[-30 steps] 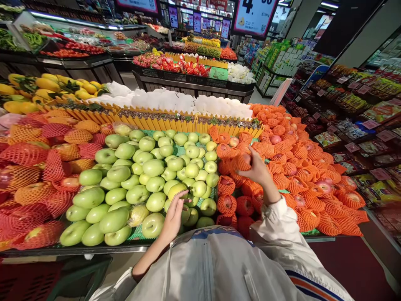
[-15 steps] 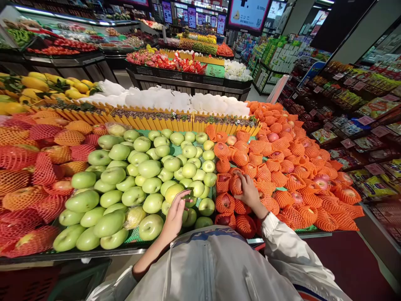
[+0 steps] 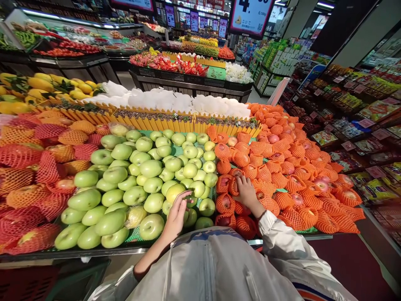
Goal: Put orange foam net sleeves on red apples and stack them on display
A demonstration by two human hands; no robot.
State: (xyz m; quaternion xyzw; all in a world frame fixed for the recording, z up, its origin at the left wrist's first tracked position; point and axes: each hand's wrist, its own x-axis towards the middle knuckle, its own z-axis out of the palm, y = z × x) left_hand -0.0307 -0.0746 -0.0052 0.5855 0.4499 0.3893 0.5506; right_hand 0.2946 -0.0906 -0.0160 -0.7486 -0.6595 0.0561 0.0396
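Observation:
My right hand (image 3: 247, 193) lies on the pile of red apples in orange foam nets (image 3: 282, 167), its fingers closed over one netted apple (image 3: 232, 187) that rests among the others near the front. My left hand (image 3: 175, 217) rests on the heap of green apples (image 3: 140, 175), fingers apart. Its fingertips touch a yellowish-green apple (image 3: 173, 192), and it holds nothing. Both white sleeves reach in from the lower edge.
Fruit in red and orange nets (image 3: 28, 175) fills the left section. A yellow picket divider (image 3: 175, 123) backs the apples, with white-wrapped fruit (image 3: 175, 100) behind it and mangoes (image 3: 44, 85) at far left. Shelves of packaged goods (image 3: 360, 125) line the aisle on the right.
My right hand has come down and toward me with the netted apple, from raised over the far pile to resting on the front of it. My left hand has barely moved.

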